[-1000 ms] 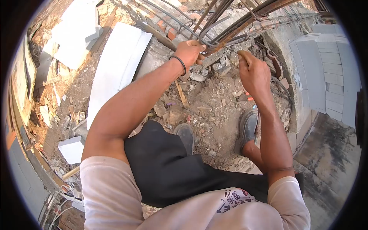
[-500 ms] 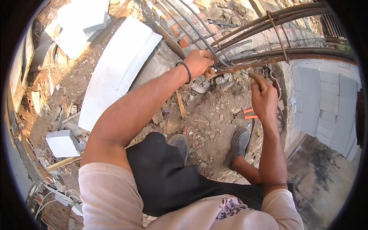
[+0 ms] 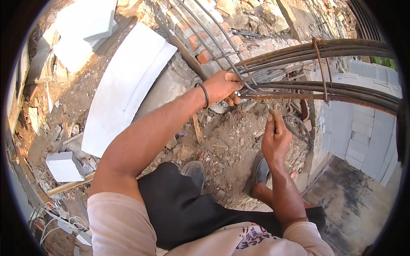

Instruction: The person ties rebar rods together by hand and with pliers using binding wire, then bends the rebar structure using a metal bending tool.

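My left hand [image 3: 225,88], with a black band at the wrist, is closed around the rebar [image 3: 222,50] where thin upright bars meet a bundle of rusty horizontal rebar [image 3: 290,88]. Its fingertips curl under the joint, and whatever else they grip is hidden. Lower and to the right, my right hand [image 3: 276,137] is raised just below the bundle, thumb and forefinger pinched together. Something thin may stick out of that pinch, too fine to make out. A rusty stirrup [image 3: 319,70] wraps the bars farther right.
A long white slab [image 3: 124,91] lies at left, with a white block [image 3: 65,166] below it. Broken bricks [image 3: 205,56] and rubble surround the bars. Coiled wire [image 3: 299,128] lies beside my right hand. At right a grey block wall [image 3: 358,123] drops to a lower floor [image 3: 354,192].
My right hand has moved left and down, nearer my body, still pinched. The orange-handled pliers on the ground are no longer visible. My left hand keeps its grip at the joint while the view shifts slightly.
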Available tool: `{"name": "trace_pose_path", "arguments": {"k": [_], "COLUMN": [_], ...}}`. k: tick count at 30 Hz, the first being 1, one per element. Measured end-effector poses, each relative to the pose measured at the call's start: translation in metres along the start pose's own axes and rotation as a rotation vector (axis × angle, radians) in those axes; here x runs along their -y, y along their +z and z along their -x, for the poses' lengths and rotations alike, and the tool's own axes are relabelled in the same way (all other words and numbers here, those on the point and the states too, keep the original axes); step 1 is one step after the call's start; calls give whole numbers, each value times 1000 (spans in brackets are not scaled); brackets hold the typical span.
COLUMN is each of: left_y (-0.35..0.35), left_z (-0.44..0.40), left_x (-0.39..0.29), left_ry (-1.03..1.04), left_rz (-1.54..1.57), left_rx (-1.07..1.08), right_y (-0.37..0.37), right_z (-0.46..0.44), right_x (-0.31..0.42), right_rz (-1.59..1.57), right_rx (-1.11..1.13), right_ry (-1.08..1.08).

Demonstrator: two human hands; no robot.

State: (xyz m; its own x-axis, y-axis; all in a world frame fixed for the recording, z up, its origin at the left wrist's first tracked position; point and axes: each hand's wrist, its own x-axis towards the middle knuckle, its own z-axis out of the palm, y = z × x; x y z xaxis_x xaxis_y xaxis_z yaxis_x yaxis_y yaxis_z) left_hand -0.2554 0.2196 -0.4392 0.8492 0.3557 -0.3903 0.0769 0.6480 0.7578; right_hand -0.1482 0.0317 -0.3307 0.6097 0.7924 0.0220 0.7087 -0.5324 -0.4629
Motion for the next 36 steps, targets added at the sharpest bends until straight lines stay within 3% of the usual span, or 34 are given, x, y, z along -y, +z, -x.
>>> {"name": "trace_pose_path", "arguments": {"k": [3,5,10,13,17,19,26,29,31,34,36], "left_y": [0,2,5,2,2,2,8,12,20,28,32], "left_z": [0,2,4,2,1,-2,7,11,14,20,24], "left_x": [-2,-1,1,3,2,6,4,6,6,8,12], "left_ry": [-16,-32,-25,-26,-55,-40,25,84,201,217,134], "left_rz": [-7,-14,118,106,54,103,-55,-130,-413,-419,-358], "left_rx": [-1,1,7,30,1,-10,-31,-115,-405,-448,-422], "right_y": [5,-9,1,20,17,-3,-22,-30,-36,-46,-56], "right_z": [-6,-16,-10,15,12,-9,-10,-8,-16,-37,-50], "right_x": [-10,-10,-22,-18,-15,-13,-27,-26,-25,-17,-1], "right_rz": [-1,-70,-276,-602,-626,-370,-290,-258,-211,-67,131], "right_rx": [-58,79,90,158,163,133,93,53,84,120,147], "right_ry": [-133,54,110,378,402,203,110,125,70,-23,-198]}}
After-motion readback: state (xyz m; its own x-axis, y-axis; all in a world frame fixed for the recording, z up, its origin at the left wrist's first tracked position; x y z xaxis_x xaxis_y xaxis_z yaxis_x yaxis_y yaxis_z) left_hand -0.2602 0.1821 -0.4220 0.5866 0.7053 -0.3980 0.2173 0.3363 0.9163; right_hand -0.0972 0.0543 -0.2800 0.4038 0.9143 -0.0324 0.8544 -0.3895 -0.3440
